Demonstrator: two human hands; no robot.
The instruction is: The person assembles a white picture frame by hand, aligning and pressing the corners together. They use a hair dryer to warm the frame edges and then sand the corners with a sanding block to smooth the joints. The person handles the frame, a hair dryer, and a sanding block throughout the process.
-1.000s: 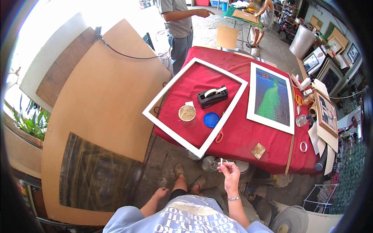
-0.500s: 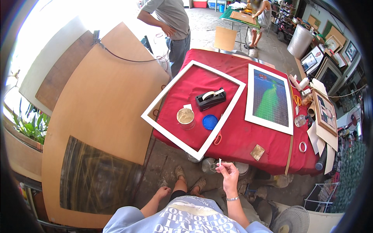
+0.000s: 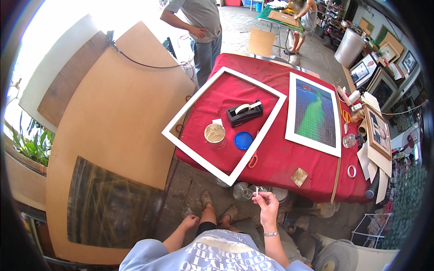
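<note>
My right hand is raised just off the table's front edge, pinching a small white stick-like piece between thumb and fingertips. Its exact kind is too small to make out. Low beside my leg, my left hand hangs with its fingers curled in and nothing visible in them. Ahead, a white picture frame lies on a red-covered table, its left corner jutting past the edge. Inside its outline are a tub of beige paste, a blue lid and a black tape dispenser.
A framed blue-green picture lies at right, near a tan square piece and a tape roll. Large wooden boards stand at left. A fan is low right. A person in grey stands beyond the table; another works farther back.
The white piece in my right hand has turned more upright, and that hand sits slightly lower. My view has shifted slightly. The grey-shirted person's hand has moved a little.
</note>
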